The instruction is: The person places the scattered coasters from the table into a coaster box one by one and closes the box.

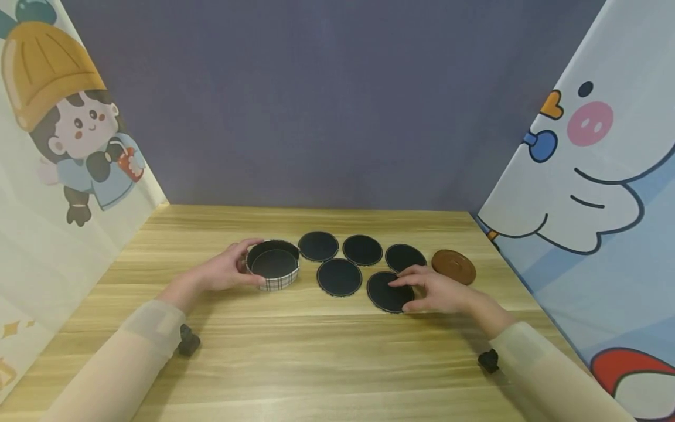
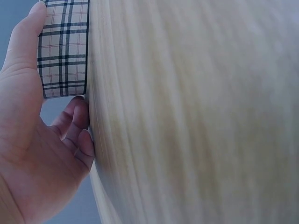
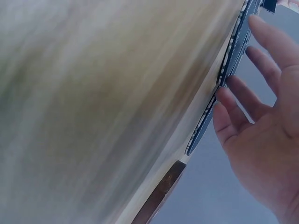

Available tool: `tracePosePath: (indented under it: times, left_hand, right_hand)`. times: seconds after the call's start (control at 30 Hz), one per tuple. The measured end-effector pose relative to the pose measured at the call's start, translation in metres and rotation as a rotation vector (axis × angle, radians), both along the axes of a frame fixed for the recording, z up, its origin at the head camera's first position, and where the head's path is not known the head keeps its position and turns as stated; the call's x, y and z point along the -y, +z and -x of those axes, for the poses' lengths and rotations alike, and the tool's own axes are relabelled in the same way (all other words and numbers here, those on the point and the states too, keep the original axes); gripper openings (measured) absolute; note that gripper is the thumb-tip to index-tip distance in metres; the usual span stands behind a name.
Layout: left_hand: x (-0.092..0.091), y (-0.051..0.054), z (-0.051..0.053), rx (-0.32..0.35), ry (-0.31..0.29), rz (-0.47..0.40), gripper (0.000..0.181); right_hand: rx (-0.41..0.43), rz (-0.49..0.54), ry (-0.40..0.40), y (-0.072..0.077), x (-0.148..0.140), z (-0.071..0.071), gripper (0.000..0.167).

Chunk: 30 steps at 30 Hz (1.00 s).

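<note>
A dark backdrop (image 1: 327,105) and two cartoon panels stand around a wood-grain counter (image 1: 316,363). The round box (image 1: 279,282) sits upright on the counter, within the curve of the left hand (image 1: 228,271) — its thumb on the near wall and a finger reaching along the far side, clamped on it. Five black discs lie flat to the box's right: three in the far row, two in the near one. The right hand (image 1: 429,291) is over the near-right disc (image 1: 384,294), its fingers apart, thumb by the near right edge; whether they touch it, I can't tell. Just beyond that hand lies a brown disc (image 1: 454,265). Plaid covers the box's outer wall — black bands and thin red lines on cream. The left panel (image 1: 31,252) shows a figure in a yellow hat, the right panel (image 1: 633,35) a white bird.
</note>
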<state>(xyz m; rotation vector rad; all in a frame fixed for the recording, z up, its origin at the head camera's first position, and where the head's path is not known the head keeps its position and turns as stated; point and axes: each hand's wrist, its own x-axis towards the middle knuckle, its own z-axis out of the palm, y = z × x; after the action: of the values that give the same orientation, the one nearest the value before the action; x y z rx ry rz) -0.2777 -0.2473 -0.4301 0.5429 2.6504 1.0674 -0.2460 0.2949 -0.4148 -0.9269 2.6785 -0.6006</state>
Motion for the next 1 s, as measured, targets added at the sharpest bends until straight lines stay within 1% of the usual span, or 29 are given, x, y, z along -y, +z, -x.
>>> tracePosePath:
  times: [0.2,0.33,0.5,0.6,0.7,0.83,1.0]
  left_hand:
    - [0.0,0.001,-0.001,-0.008,0.003,0.012,0.109]
    - [0.0,0.002,-0.001,-0.014,0.005,0.015,0.109]
    - [0.0,0.001,-0.002,-0.007,0.01,0.016,0.11]
    - [0.0,0.001,-0.002,0.001,0.01,0.006,0.11]
    - [0.0,0.0,-0.002,0.006,0.009,-0.005,0.11]
    - [-0.001,0.001,-0.002,0.01,0.012,-0.006,0.109]
    - [-0.001,0.001,-0.002,0.012,0.016,-0.002,0.109]
  right_hand:
    - [-0.012,-0.004,0.037,-0.002,0.003,0.001,0.045]
    - [-0.011,0.016,0.065,-0.003,0.005,-0.001,0.043]
    - [-0.031,0.025,0.105,-0.004,0.01,-0.005,0.041]
    - [-0.026,0.017,0.103,-0.004,0.013,-0.007,0.042]
    - [-0.004,0.022,0.096,-0.004,0.016,-0.01,0.042]
    - [-0.013,0.018,0.1,-0.003,0.02,-0.013,0.042]
    - [0.001,-0.003,0.087,0.0,0.024,-0.016,0.042]
